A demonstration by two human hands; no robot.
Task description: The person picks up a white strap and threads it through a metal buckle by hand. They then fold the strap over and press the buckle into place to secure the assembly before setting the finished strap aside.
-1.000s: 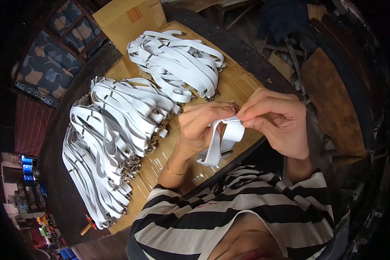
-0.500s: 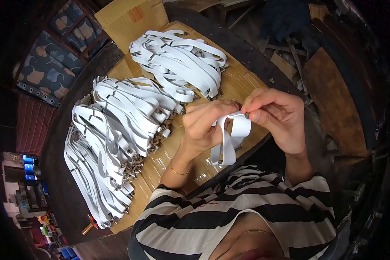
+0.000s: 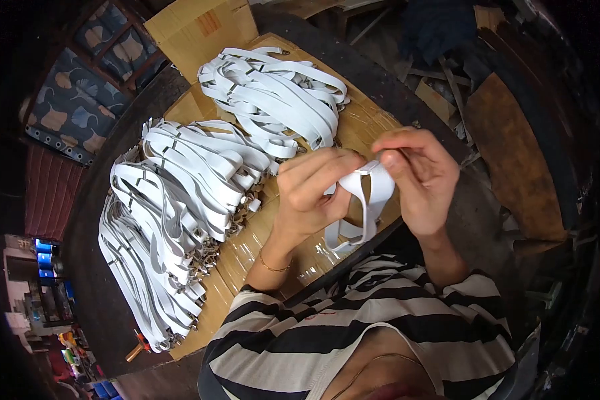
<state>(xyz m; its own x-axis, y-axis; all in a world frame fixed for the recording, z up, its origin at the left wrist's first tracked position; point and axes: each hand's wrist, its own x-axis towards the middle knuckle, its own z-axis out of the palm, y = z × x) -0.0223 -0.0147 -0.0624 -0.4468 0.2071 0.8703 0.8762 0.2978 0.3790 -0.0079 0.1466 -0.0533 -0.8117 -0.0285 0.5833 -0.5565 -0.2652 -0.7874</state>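
A white elastic strap [image 3: 381, 190] hangs in a loop from my left hand [image 3: 313, 187], whose fingers are closed on it. My right hand [image 3: 420, 180] is at the strap's folded upper end, thumb and forefinger bent together there. Whether a small metal part sits between those fingertips is hidden. Left of my hands, bundles of similar white straps lie on a cardboard sheet [image 3: 247, 263]: one pile [image 3: 273, 93] at the back, another bundle [image 3: 193, 157] in the middle, and a further bundle [image 3: 140, 280] nearer the front. Metal clips show at many strap ends.
An upright cardboard flap [image 3: 200, 40] stands at the back of the dark table [image 3: 90, 267]. A tool with an orange handle [image 3: 135, 351] lies by the cardboard's front left corner. On the right, a brown board [image 3: 513, 167] and scraps lie beyond the table.
My right hand has moved slightly left and down, and its fingers have shifted on the strap's end. The strap loop has turned a little. The bundles stay put.
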